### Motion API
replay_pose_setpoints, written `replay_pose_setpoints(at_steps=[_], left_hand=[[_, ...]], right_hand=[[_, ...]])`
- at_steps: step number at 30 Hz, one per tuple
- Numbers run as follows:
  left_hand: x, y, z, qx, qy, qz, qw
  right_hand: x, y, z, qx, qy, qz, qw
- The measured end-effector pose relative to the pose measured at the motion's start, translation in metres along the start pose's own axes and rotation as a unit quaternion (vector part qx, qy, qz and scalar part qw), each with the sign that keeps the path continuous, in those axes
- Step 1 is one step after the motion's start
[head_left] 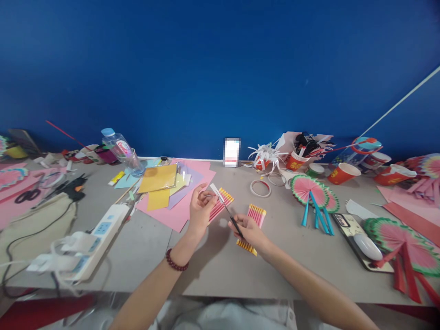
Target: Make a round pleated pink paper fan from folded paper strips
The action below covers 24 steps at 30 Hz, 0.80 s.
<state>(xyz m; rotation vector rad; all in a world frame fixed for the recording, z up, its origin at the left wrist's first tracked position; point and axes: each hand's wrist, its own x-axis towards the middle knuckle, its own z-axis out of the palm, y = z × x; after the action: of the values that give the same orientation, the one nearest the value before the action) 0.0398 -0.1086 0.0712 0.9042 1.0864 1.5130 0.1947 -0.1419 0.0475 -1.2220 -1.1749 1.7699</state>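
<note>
My left hand (200,207) pinches a folded pink paper with yellow ends (222,204), held just above the table, and a white strip sticks up from it. My right hand (250,231) is closed round the black handles of a pair of scissors (229,214), whose blades point up and left to the white strip at the folded paper. A second folded pink paper with yellow ends (253,221) lies on the grey table (213,266), partly under my right hand.
Pink and yellow paper sheets (172,188) lie behind my left hand. A white power strip (99,231) and cables sit left, a water bottle (122,150) behind. Tape rings (260,188), red paper cups (343,173), pink paper fans (312,195) and a phone (357,238) lie right.
</note>
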Motion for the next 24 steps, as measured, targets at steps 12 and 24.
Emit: replay_pose_setpoints(at_steps=[12,24], left_hand=[[0.0007,0.0002,-0.0005,0.002,-0.003,-0.004,1.0],[0.0009,0.0011,0.0005,-0.015,-0.006,-0.011,1.0]], right_hand=[[0.0023,0.0053,-0.0009,0.005,-0.004,-0.017,1.0],[0.0013,0.0023,0.0005,-0.004,0.007,-0.008,1.0]])
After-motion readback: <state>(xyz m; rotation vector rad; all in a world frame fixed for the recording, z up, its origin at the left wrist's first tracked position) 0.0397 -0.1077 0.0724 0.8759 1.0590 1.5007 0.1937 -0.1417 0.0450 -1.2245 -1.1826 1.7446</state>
